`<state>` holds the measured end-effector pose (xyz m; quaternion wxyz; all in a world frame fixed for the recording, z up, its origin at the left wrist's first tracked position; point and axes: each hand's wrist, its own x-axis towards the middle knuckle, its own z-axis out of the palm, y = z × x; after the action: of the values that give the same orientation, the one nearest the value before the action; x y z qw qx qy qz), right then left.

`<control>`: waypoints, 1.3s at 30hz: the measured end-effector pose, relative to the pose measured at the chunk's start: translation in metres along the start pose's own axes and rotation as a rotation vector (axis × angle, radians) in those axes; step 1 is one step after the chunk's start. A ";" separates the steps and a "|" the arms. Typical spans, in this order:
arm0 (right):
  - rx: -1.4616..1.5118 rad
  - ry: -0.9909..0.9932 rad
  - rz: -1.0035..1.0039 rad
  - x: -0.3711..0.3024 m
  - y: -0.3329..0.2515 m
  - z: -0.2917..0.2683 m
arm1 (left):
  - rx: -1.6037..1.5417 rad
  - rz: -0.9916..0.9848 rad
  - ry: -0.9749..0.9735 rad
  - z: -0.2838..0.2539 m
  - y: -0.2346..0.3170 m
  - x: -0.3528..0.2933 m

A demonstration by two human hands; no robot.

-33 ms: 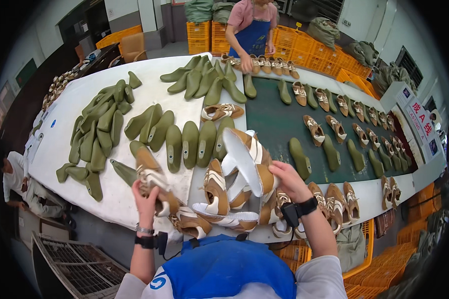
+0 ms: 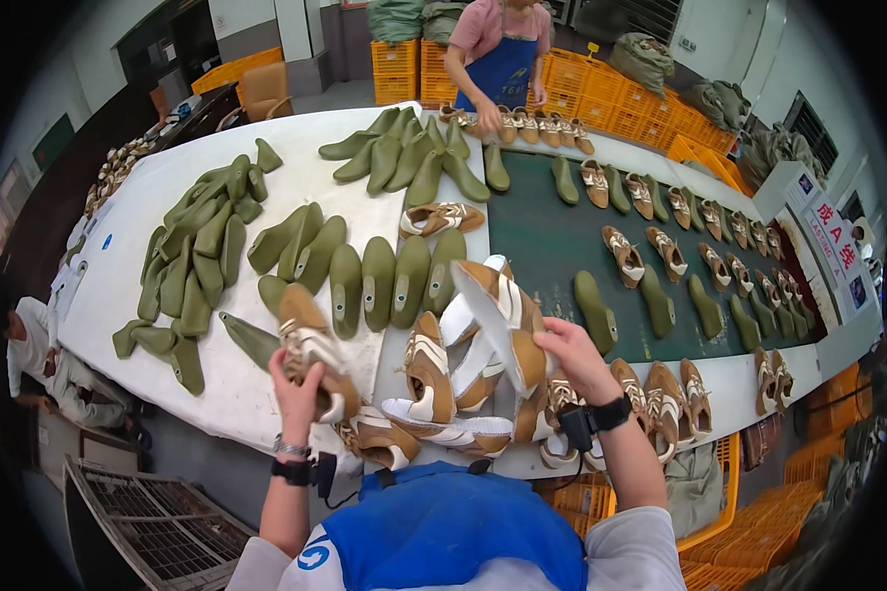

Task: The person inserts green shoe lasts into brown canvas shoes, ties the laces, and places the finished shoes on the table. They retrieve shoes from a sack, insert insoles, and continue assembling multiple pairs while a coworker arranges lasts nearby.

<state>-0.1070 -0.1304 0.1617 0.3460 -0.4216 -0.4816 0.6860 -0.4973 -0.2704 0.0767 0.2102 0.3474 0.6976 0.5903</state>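
Observation:
My left hand [image 2: 298, 396] grips a tan shoe with white stripes [image 2: 310, 340], its toe pointing away from me; whether a last is inside I cannot tell. Closed round the heel of another tan and white shoe [image 2: 524, 320] is my right hand [image 2: 574, 357]; this shoe is tilted up, its pale sole facing left. Between and below the hands lies a pile of similar shoes, among them an upright one [image 2: 428, 369] and one at the near edge [image 2: 382, 436]. Just beyond stands a row of green shoe lasts [image 2: 377, 286]. One last [image 2: 249, 340] lies beside my left hand.
More lasts [image 2: 192, 246] are heaped on the white tabletop [image 2: 99, 305]. At right, a dark green belt [image 2: 532, 227] carries rows of shoes and lasts. Across the table a co-worker's hand [image 2: 488, 113] reaches to a row of shoes. Orange crates [image 2: 724, 483] stand at the near right.
The shoe in my left hand has shifted slightly right and sits more upright. The shoe in my right hand has turned a little, showing less of its sole.

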 end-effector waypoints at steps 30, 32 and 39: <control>-1.196 -0.257 -0.541 -0.051 0.067 0.071 | 0.918 0.872 -0.621 0.104 0.032 -0.057; -1.255 -0.367 -0.522 -0.045 0.084 0.079 | 0.831 0.856 -0.589 0.097 0.032 -0.055; -1.540 -0.374 -0.368 -0.029 0.126 0.084 | 0.504 0.446 -0.337 0.027 0.045 -0.051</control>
<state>-0.1806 -0.2246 0.0636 -0.0198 -0.3337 -0.9299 0.1537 -0.4336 -0.2872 0.1087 0.0961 0.6238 0.6840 0.3658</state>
